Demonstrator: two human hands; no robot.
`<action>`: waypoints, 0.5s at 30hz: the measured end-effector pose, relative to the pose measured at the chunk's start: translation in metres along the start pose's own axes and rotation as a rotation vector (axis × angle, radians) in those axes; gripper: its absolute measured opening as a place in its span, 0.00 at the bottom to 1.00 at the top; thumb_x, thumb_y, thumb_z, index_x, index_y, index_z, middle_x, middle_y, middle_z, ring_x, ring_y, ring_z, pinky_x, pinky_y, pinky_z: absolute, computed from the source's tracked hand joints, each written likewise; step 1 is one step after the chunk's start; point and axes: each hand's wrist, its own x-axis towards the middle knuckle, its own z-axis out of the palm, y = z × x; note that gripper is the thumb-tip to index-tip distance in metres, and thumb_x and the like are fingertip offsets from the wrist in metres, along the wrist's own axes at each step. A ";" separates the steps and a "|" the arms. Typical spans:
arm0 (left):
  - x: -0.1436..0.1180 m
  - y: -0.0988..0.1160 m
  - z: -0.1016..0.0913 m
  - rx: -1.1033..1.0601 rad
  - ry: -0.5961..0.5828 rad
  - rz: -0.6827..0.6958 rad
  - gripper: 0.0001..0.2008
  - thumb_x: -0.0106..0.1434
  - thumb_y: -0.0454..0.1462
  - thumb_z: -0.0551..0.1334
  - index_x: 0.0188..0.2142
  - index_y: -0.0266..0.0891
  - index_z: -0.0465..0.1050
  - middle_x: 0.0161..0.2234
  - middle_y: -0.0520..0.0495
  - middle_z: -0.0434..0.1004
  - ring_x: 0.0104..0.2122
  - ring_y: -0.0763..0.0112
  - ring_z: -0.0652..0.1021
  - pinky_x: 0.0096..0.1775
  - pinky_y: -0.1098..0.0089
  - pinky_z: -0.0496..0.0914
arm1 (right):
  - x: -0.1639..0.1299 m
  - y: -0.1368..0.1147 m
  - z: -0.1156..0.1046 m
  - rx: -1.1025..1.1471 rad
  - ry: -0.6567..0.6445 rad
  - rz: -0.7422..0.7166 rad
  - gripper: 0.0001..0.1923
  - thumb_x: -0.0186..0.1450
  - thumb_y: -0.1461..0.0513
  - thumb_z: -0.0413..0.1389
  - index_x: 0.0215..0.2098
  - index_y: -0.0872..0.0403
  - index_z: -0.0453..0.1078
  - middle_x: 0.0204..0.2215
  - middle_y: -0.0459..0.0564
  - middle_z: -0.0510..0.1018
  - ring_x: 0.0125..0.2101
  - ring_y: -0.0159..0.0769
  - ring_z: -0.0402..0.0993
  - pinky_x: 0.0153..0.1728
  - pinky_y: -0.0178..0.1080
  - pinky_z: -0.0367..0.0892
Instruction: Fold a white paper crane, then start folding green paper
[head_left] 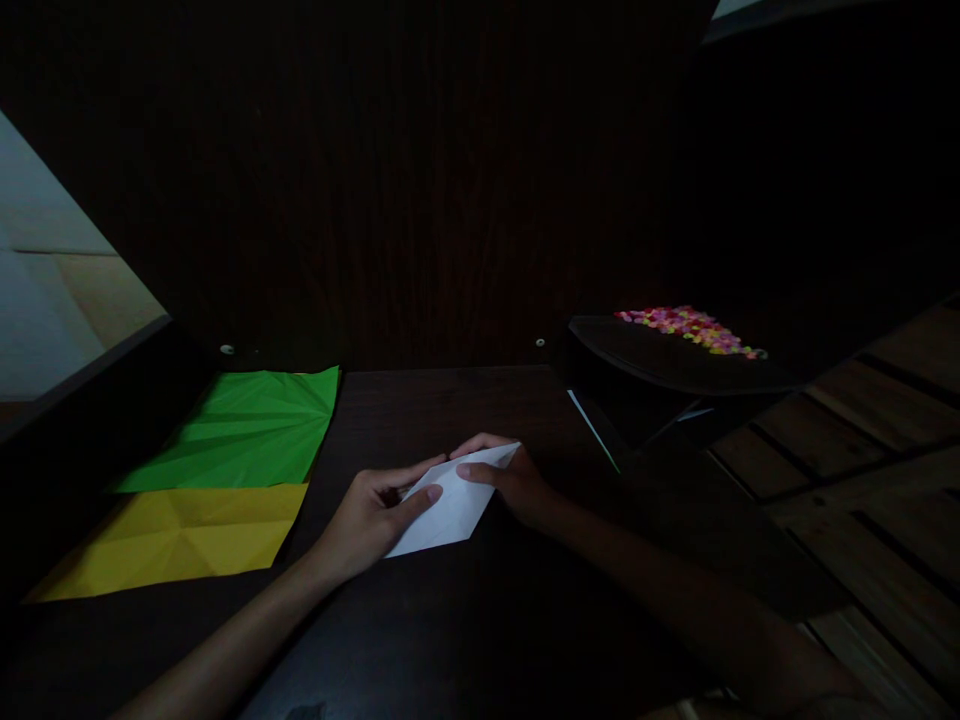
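Observation:
A folded white paper [450,515] lies on the dark wooden table [465,620] in front of me. My left hand [367,515] rests on its left side, the fingers pressing down on the sheet. At the paper's upper right edge my right hand [510,480] holds the fold, fingers laid over the top and thumb beneath. Both hands touch the same sheet.
A creased green paper [247,425] and a creased yellow paper [180,535] lie flat at the left. A dark tray [675,360] at the back right carries several small coloured beads [694,328]. A dark wall rises behind; slatted wooden flooring shows at the right.

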 end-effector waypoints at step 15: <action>-0.001 0.000 0.000 0.172 -0.002 0.323 0.14 0.63 0.35 0.61 0.48 0.42 0.77 0.42 0.43 0.81 0.37 0.65 0.80 0.37 0.69 0.73 | 0.003 0.008 0.001 0.189 0.076 0.025 0.12 0.52 0.61 0.66 0.35 0.52 0.74 0.28 0.44 0.76 0.28 0.34 0.72 0.29 0.35 0.65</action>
